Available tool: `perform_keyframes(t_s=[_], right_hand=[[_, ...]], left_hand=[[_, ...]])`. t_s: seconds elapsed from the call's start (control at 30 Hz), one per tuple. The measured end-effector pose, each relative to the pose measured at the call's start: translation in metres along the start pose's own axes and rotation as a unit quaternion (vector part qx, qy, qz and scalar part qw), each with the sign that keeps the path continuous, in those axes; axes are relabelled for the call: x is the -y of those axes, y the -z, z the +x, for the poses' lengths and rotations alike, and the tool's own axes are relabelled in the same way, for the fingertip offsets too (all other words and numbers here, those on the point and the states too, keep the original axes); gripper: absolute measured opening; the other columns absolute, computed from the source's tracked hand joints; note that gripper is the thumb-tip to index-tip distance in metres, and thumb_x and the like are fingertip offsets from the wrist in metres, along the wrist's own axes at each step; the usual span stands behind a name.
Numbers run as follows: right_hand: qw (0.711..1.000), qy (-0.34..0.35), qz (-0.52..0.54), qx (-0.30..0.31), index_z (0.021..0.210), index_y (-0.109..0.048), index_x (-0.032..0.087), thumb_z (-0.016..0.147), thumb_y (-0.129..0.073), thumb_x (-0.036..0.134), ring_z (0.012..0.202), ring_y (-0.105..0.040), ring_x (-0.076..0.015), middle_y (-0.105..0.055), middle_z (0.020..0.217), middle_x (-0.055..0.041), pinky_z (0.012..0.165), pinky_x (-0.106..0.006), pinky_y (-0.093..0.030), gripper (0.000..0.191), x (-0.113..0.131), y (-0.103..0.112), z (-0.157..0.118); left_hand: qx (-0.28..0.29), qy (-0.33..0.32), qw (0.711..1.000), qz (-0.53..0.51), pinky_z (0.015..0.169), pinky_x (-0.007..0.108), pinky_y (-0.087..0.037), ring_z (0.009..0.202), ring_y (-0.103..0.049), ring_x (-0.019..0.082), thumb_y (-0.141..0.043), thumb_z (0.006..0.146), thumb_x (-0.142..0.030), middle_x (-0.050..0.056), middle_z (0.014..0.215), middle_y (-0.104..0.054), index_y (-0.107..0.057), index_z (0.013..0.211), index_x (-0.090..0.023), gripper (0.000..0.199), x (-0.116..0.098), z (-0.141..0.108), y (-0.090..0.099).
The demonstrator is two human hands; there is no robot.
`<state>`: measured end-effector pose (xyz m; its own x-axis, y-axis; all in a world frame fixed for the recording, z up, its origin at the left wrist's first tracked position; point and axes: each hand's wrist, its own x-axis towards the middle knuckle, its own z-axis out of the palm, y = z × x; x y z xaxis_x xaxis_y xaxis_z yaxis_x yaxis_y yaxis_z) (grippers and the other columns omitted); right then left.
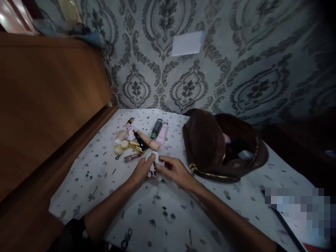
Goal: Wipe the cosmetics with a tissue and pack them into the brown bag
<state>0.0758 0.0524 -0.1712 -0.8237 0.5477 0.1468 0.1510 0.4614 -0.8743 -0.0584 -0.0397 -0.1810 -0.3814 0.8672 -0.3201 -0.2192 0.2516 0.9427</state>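
Observation:
My left hand is closed on a small crumpled white piece, like a tissue or wipe, with dark marks on it. My right hand meets it from the other side, its fingers bent against the white piece; whether something small is also pinched there I cannot make out. Just beyond the hands lies a loose group of cosmetics: a lipstick, a black tube, a beige tube, a pink tube and a dark green tube. Small cream-coloured round containers sit at the group's left.
An open brown bag with a gold zip stands at the right, things inside it. The patterned white cloth covers the surface. Wooden furniture borders the left, patterned wallpaper the back. A blurred-out device lies at lower right.

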Motion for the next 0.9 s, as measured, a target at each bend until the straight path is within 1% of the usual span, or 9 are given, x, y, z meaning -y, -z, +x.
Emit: perform_keyframes(t_s=[0.1, 0.17, 0.3, 0.4, 0.47, 0.57, 0.73, 0.83, 0.9], right_hand=[[0.991, -0.028, 0.121, -0.050, 0.087, -0.068, 0.014, 0.088, -0.051, 0.054, 0.049, -0.046, -0.0110, -0.061, 0.066, -0.0004, 0.050, -0.024, -0.039, 0.043, -0.002, 0.004, 0.025], [0.991, -0.020, 0.106, -0.081, 0.087, -0.069, 0.014, 0.087, -0.052, 0.054, 0.052, -0.049, -0.0118, -0.064, 0.071, -0.0024, 0.052, -0.024, -0.040, 0.044, 0.000, 0.000, 0.046], [0.990, -0.012, -0.125, -0.061, 0.098, -0.070, 0.015, 0.088, -0.057, 0.038, 0.080, -0.064, -0.0189, -0.071, 0.092, -0.0081, 0.071, -0.027, -0.046, 0.028, 0.017, -0.017, 0.086], [0.948, -0.043, -0.314, -0.012, 0.118, -0.064, 0.016, 0.090, -0.058, 0.041, 0.102, -0.064, -0.0261, -0.068, 0.111, -0.0144, 0.081, -0.032, -0.046, 0.037, 0.035, -0.031, 0.105], [0.924, -0.057, -0.378, 0.012, 0.133, -0.054, 0.017, 0.092, -0.056, 0.043, 0.109, -0.062, -0.0303, -0.064, 0.120, -0.0177, 0.084, -0.036, -0.046, 0.049, 0.044, -0.039, 0.111], [0.913, -0.065, -0.402, 0.030, 0.142, -0.044, 0.017, 0.094, -0.052, 0.037, 0.115, -0.059, -0.0329, -0.061, 0.125, -0.0195, 0.088, -0.039, -0.046, 0.052, 0.047, -0.047, 0.114], [0.944, -0.068, -0.322, -0.025, 0.131, -0.056, 0.014, 0.090, -0.055, 0.026, 0.113, -0.061, -0.0282, -0.064, 0.122, -0.0183, 0.092, -0.036, -0.045, 0.043, 0.034, -0.043, 0.113], [0.980, -0.071, -0.143, -0.116, 0.115, -0.065, 0.010, 0.083, -0.061, 0.028, 0.105, -0.063, -0.0258, -0.068, 0.114, -0.0165, 0.089, -0.035, -0.047, 0.037, 0.023, -0.033, 0.105], [0.982, -0.079, 0.031, -0.168, 0.105, -0.068, 0.010, 0.077, -0.066, 0.035, 0.086, -0.065, -0.0224, -0.071, 0.100, -0.0121, 0.076, -0.033, -0.050, 0.038, 0.017, -0.028, 0.091]], left_hand=[[-0.001, -0.069, 0.997, -0.014, 0.046, 0.021, -0.038, 0.049, -0.047, 0.010, -0.058, 0.078, -0.066, -0.003, 0.056, -0.052, -0.058, 0.074, -0.017, 0.050, -0.004, 0.004, 0.007], [-0.003, -0.137, 0.991, 0.001, 0.049, 0.021, -0.038, 0.052, -0.044, 0.010, -0.058, 0.080, -0.059, -0.004, 0.057, -0.050, -0.055, 0.070, -0.017, 0.044, -0.006, 0.004, 0.011], [0.022, -0.236, 0.971, 0.029, 0.055, 0.022, -0.036, 0.057, -0.042, 0.011, -0.056, 0.083, -0.048, -0.003, 0.059, -0.048, -0.053, 0.067, -0.017, 0.035, -0.009, -0.003, 0.013], [0.059, -0.290, 0.953, 0.059, 0.056, 0.023, -0.035, 0.058, -0.043, 0.011, -0.054, 0.084, -0.040, -0.002, 0.061, -0.049, -0.053, 0.067, -0.017, 0.029, -0.010, -0.010, 0.012], [0.072, -0.317, 0.942, 0.078, 0.058, 0.024, -0.036, 0.059, -0.044, 0.011, -0.052, 0.084, -0.035, -0.002, 0.063, -0.052, -0.055, 0.068, -0.016, 0.025, -0.012, -0.013, 0.012], [0.081, -0.336, 0.934, 0.094, 0.061, 0.024, -0.037, 0.060, -0.045, 0.012, -0.049, 0.084, -0.031, -0.001, 0.064, -0.053, -0.054, 0.067, -0.017, 0.023, -0.014, -0.016, 0.012], [0.061, -0.349, 0.928, 0.115, 0.059, 0.025, -0.034, 0.058, -0.041, 0.012, -0.049, 0.081, -0.028, -0.003, 0.060, -0.046, -0.049, 0.066, -0.019, 0.018, -0.016, -0.014, 0.011], [0.008, -0.359, 0.926, 0.116, 0.060, 0.025, -0.034, 0.060, -0.042, 0.012, -0.049, 0.084, -0.026, -0.003, 0.063, -0.047, -0.047, 0.068, -0.019, 0.018, -0.014, -0.012, 0.012], [-0.041, -0.363, 0.924, 0.114, 0.064, 0.025, -0.038, 0.065, -0.046, 0.013, -0.047, 0.087, -0.027, -0.002, 0.068, -0.052, -0.050, 0.073, -0.019, 0.016, -0.015, -0.009, 0.014]])
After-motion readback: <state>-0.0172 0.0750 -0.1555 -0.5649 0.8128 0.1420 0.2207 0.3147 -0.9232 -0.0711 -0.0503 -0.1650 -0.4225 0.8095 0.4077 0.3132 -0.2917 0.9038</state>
